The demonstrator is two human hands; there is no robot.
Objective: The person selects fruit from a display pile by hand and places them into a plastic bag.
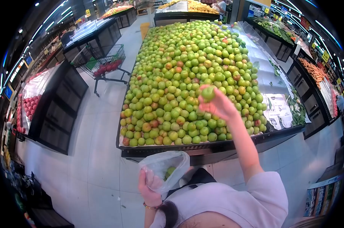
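Note:
A wide heap of green plums (187, 83), some blushed red, covers most of the display stand in front of me. Over the right part of the heap, my right hand (221, 106) is raised with its fingers closed round one green plum (207, 93). Down by my body, my left hand (150, 182) grips a clear plastic bag (175, 161) by its side. The bag's mouth gapes upward, in front of the stand's near edge. Inside it show a few green fruits (170, 172), partly blurred by the plastic.
A shopping cart (103, 62) holding red goods stands left of the plum stand (232, 146). Printed paper (278, 110) and leaves lie on the stand's right side. Other produce stands are at left (54, 110) and right (312, 98). A person (220, 7) is at the back.

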